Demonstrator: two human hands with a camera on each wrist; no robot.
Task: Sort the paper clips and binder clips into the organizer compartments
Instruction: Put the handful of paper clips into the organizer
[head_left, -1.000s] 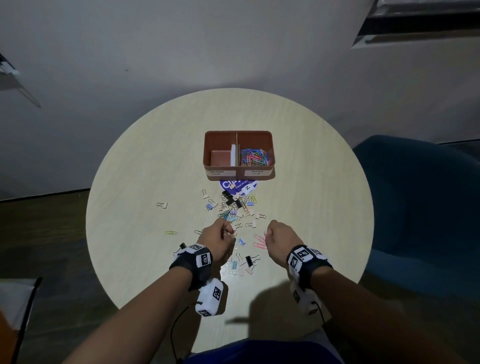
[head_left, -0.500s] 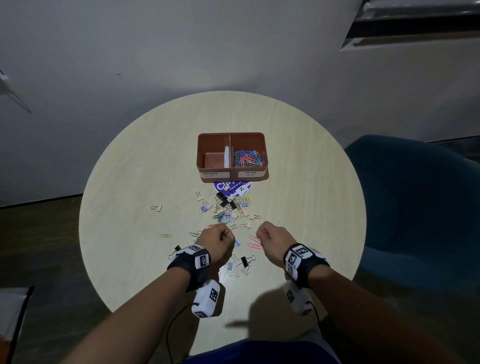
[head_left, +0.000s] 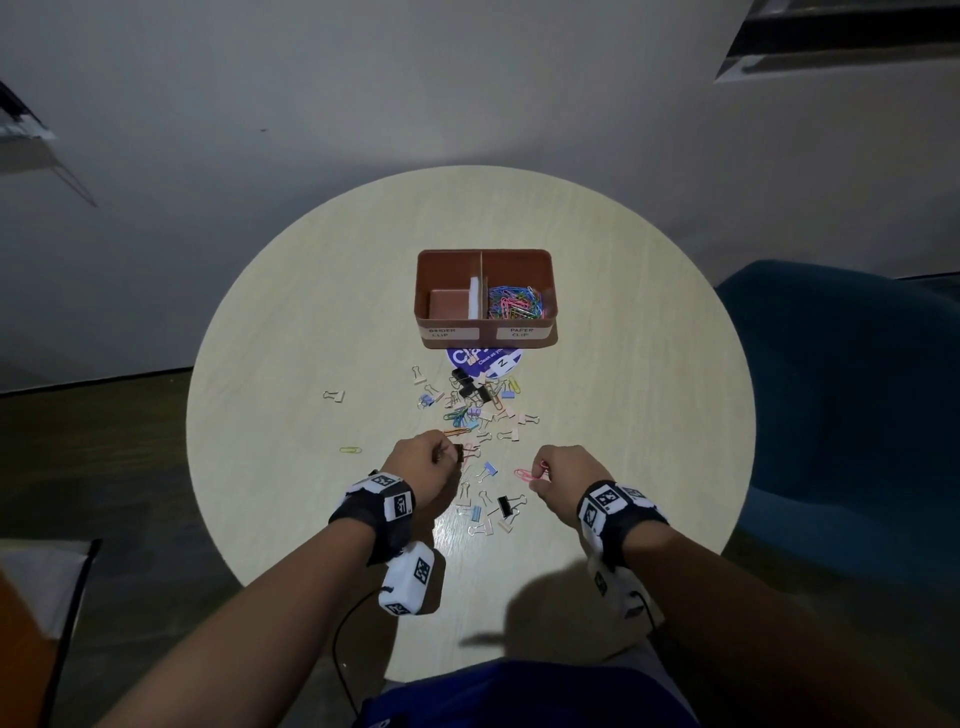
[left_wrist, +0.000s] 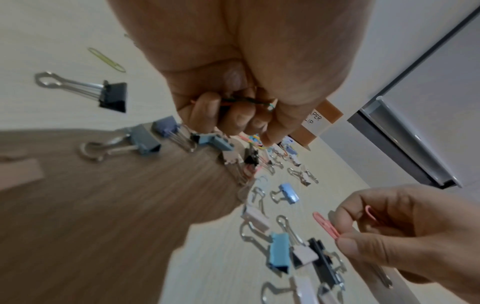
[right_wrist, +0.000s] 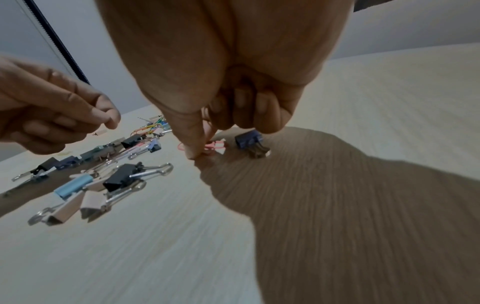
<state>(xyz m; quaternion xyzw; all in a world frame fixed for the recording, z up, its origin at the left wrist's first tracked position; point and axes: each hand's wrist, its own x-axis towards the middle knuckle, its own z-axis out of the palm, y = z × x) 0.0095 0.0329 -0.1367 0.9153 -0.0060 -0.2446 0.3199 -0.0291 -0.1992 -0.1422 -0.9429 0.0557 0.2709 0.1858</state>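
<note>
- Left hand (head_left: 422, 470): fingers curled, holding thin paper clips (left_wrist: 244, 101) against the palm; it hangs above the table (head_left: 291, 332), over the near end of the scatter.
- Right hand (head_left: 563, 475): thumb and forefinger pinch a pink clip (left_wrist: 326, 225) just above the table.
- The left wrist view alone shows the wires inside the left fist; the head view hides them behind the knuckles.
- The right wrist view shows the thumb tip down beside more pink clips (right_wrist: 214, 145) on the table.
- Organizer (head_left: 485, 332): stands beyond the scatter. Its right compartment, labelled PAPER CLIP, holds a heap of coloured clips (head_left: 514, 302). The left, labelled BINDER CLIP, shows a white piece against the divider.
- Binder clips (head_left: 491, 512) and paper clips lie scattered between the organizer and the hands; a yellow-green clip (head_left: 350, 450) lies apart to the left.
- A blue round disc (head_left: 483, 359) lies partly under the organizer's front.
</note>
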